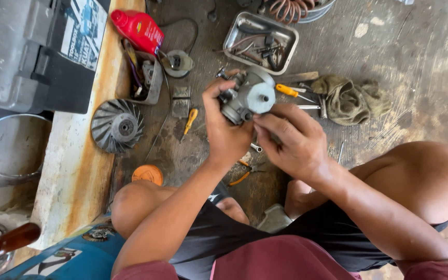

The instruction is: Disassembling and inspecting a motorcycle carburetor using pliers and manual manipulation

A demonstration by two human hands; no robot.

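Carburetor (250, 96) held above the oily floor (410, 57), over the knees | left hand (225, 129) fingers clamped round its body | right hand (292, 141) fingertips pinched together at its lower edge | firm left grip judged essential; small parts best kept over metal tray (260, 35).

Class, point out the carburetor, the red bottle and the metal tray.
Carburetor (252, 96), head view, on its round grey bowl.
Red bottle (140, 30), head view, on its body.
Metal tray (288, 52), head view, on its right rim.
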